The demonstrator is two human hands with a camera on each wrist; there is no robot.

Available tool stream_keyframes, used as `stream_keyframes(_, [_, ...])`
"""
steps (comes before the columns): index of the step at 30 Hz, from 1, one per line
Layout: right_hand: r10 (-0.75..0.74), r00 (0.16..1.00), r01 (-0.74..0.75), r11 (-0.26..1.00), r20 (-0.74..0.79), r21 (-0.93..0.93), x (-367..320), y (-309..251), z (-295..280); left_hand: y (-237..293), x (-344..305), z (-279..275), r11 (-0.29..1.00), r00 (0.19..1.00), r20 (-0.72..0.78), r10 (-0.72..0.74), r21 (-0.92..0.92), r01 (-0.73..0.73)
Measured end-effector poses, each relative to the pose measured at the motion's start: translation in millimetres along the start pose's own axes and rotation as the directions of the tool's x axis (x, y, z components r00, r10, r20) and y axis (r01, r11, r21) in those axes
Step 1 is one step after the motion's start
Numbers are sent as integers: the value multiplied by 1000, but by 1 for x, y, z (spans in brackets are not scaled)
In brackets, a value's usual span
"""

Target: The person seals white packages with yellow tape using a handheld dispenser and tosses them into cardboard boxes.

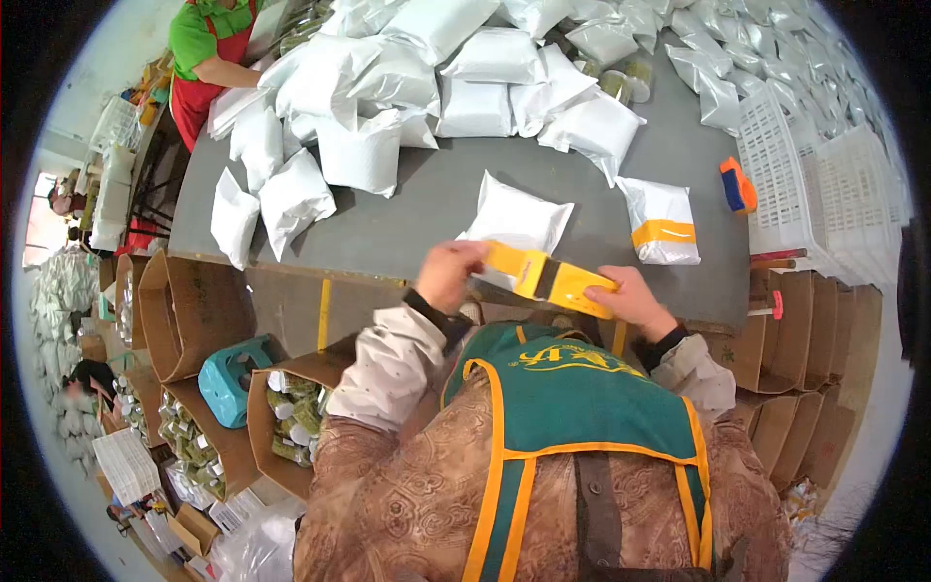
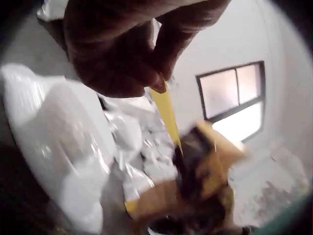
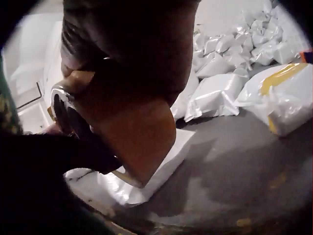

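Observation:
My left hand pinches the end of a strip of yellow tape between thumb and fingertips. Its other end runs to a yellow tape dispenser, which my right hand grips. Seen close in the right wrist view, the dispenser has a broad flat side. Beneath the stretched tape, a white plastic parcel lies near the table's front edge, partly covered by tape and left hand. To its right rests another white parcel with a yellow tape band around it.
A heap of white parcels covers the back of the grey table. An orange and blue tape dispenser lies at the right edge by white plastic crates. Cardboard boxes and a blue stool stand below. Another person works back left.

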State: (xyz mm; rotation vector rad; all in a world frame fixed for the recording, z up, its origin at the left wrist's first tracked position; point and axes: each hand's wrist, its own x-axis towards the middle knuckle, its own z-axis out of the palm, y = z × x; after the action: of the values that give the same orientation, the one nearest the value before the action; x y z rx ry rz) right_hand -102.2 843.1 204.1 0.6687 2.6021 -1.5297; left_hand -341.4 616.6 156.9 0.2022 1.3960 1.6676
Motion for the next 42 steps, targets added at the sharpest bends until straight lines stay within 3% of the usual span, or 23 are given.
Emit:
stream_keyframes(1, [1,1000,-2,999,-21,-43,-1,7,-11,13,10,-17,999,997,-76,-11,-37,8])
stream_keyframes(4, [201,978,-206,933,-50,-296,-9,37,-36,6,57,-96,974,970,-244,9,222,47])
stream_keyframes(5, [287,957,-285,884,-52,-371,-10,52,-34,-16,68,-99,956,971,-230,-69,262,130])
stream_keyframes(7, [265,958,-288,874,-112,-391,-7,68,-20,-54,89,-85,892,953,-204,-224,350,285])
stream_keyframes(9, [315,941,-337,833,-125,-438,10,49,-4,-53,74,-37,689,978,-201,54,717,109])
stream_keyframes(10, [293,943,-331,850,-156,-410,14,49,4,-75,81,-40,633,961,-149,232,774,-33])
stream_keyframes(13, [294,943,-332,861,-157,-385,21,51,8,-82,84,-48,537,983,-49,179,842,-56])
stream_keyframes(17, [366,920,-388,897,-138,-212,12,62,-1,-89,58,-52,845,979,-54,-196,497,197])
stream_keyframes(18, [362,923,-376,922,-134,-97,4,60,-4,-80,42,-45,850,954,74,-290,479,221])
stream_keyframes(21, [371,929,-356,887,6,295,2,1,-21,-105,25,-33,991,867,480,-134,56,122])
stream_keyframes(22, [366,928,-360,829,73,428,6,-23,-20,-105,18,-26,988,851,508,-135,139,74])
stream_keyframes(23, [307,951,-300,881,40,367,17,-36,-14,-103,14,-17,976,832,538,-138,218,21])
stream_keyframes(24, [246,969,-237,924,10,299,32,-48,-8,-105,16,-10,996,902,425,-80,59,60])
stream_keyframes(25, [182,983,-174,958,-14,228,46,-57,-3,-97,8,-1,996,972,232,43,61,-59])
stream_keyframes(26, [232,973,-232,963,18,138,62,-59,3,-77,-6,11,981,985,30,173,86,-175])
stream_keyframes(27, [282,959,-284,958,43,44,77,-61,9,-64,-15,18,950,938,-168,303,134,-283])
stream_keyframes(28, [249,966,-250,968,66,3,85,-67,13,-57,-13,16,862,864,-187,467,315,-398])
stream_keyframes(31, [168,978,-144,972,126,-183,99,-75,21,-80,28,-13,742,923,-94,374,627,-236])
stream_keyframes(32, [149,980,-106,952,131,-288,103,-73,22,-80,31,-13,770,906,-155,395,593,-235])
stream_keyframes(35, [126,976,-39,904,178,-425,89,-72,3,-82,41,-28,960,969,-181,171,250,-123])
stream_keyframes(38, [5,988,83,828,154,-555,49,-35,-48,-73,26,-38,939,977,-186,106,341,-37])
stream_keyframes(40, [223,951,-95,872,216,-480,22,-15,-88,-76,23,-40,945,990,-127,60,326,-15])
stream_keyframes(42, [249,948,-115,847,196,-520,16,13,-89,-82,26,-32,941,997,-77,3,337,23])
